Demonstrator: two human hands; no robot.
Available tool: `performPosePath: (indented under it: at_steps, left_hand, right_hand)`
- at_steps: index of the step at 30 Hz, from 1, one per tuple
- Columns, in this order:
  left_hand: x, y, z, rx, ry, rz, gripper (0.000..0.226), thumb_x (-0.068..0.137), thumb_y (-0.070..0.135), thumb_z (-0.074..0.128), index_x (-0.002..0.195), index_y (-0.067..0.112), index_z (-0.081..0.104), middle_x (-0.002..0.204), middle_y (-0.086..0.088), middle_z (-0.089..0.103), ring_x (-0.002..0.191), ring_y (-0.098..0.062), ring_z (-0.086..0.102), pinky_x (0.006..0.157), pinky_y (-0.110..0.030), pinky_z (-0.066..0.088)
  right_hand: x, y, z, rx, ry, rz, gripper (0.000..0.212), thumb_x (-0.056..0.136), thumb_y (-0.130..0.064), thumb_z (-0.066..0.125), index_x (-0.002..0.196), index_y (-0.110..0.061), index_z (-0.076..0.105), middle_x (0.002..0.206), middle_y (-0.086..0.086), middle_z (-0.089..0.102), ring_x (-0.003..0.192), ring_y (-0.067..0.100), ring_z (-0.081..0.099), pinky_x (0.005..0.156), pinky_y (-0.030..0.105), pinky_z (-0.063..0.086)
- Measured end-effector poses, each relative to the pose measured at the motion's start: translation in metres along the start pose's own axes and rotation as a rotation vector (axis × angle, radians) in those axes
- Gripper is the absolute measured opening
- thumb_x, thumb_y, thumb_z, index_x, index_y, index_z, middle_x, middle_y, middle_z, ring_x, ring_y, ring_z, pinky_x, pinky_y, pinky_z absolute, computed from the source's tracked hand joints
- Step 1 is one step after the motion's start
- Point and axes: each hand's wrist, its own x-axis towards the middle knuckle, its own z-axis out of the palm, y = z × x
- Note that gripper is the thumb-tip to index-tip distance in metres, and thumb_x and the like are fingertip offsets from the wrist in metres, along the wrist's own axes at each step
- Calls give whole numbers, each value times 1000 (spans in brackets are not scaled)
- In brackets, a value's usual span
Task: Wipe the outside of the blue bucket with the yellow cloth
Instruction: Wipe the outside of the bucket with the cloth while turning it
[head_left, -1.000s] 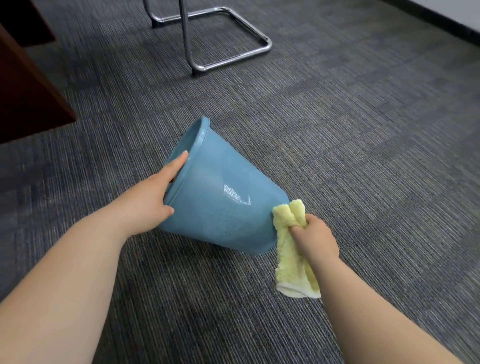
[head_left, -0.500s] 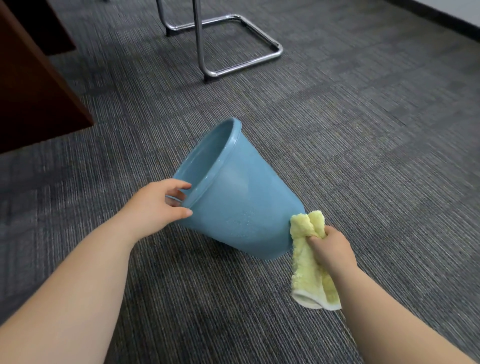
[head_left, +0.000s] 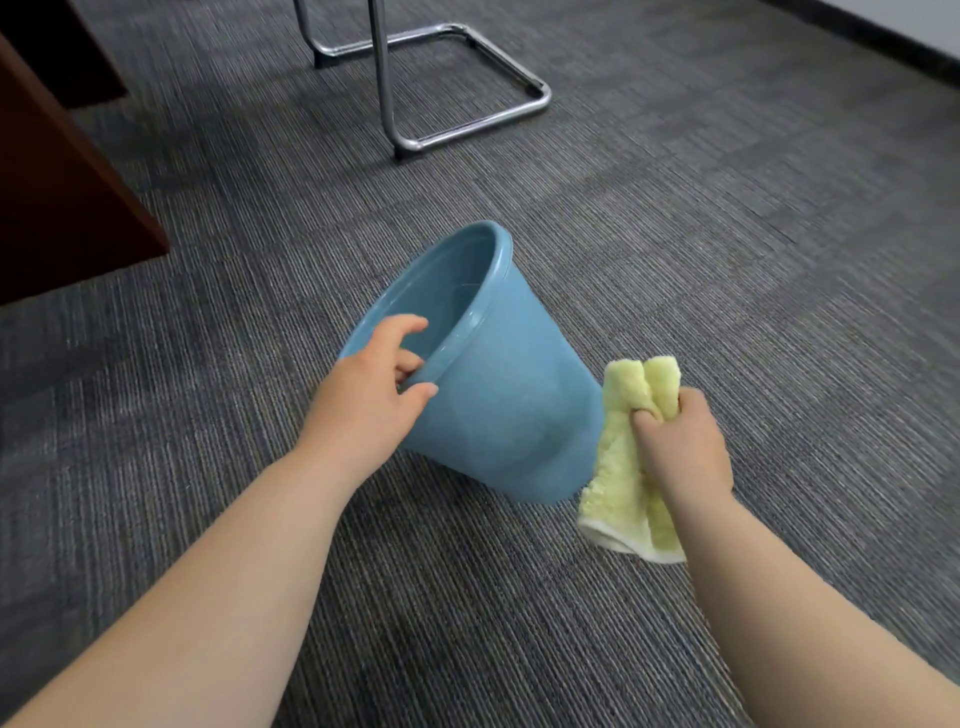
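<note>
The blue bucket (head_left: 498, 415) sits tilted on the carpeted floor (head_left: 727, 260) between your two hands. Its long axis runs from the open rim, up and to your left, down to the base at your lower right, and only the base edge meets the carpet. Your left hand (head_left: 369, 410) grips the near rim, fingers curled inside and thumb on the outer wall. Your right hand (head_left: 680, 452) is fisted around the bunched yellow cloth (head_left: 623, 478), just beside the wall near the base. Whether the cloth actually touches the plastic there is hard to tell. The right hand is the nearer one to the unwiped side, so the stroke probably runs up the wall toward the rim. No brand, label or writing shows on the bucket or the cloth.
</note>
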Motion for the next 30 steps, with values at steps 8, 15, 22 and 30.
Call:
performPosePath:
  at_steps: [8, 15, 22, 30]
  left_hand:
    - [0, 14, 5, 78, -9, 63, 40, 76, 13, 62, 113, 26, 56, 103, 1, 66, 103, -22, 59, 91, -34, 43]
    - [-3, 8, 0, 142, -83, 39, 55, 79, 10, 58, 124, 39, 44, 117, 1, 63, 108, -23, 56, 93, -43, 44]
    - [-6, 0, -1, 164, -38, 20, 56, 78, 9, 56, 123, 40, 45, 117, -2, 63, 108, -27, 56, 94, -42, 43]
    - [-4, -5, -3, 137, 13, -30, 54, 79, 7, 53, 122, 40, 46, 115, -3, 64, 106, -27, 56, 94, -38, 42]
  right_hand:
    - [-26, -57, -3, 89, -1, -360, 10, 77, -25, 57, 86, -22, 57, 77, -4, 58, 73, 19, 51, 56, 30, 34]
    - [-39, -64, 14, -75, -53, -443, 25, 80, -28, 54, 105, -23, 55, 106, -3, 58, 86, 19, 51, 64, 26, 26]
    - [-29, -55, 14, -59, -72, -369, 30, 81, -26, 52, 110, -26, 55, 109, 0, 60, 96, 23, 55, 67, 28, 29]
    - [-43, -57, 24, -134, -138, -472, 34, 79, -29, 55, 113, -26, 54, 111, -2, 59, 99, 22, 54, 66, 25, 27]
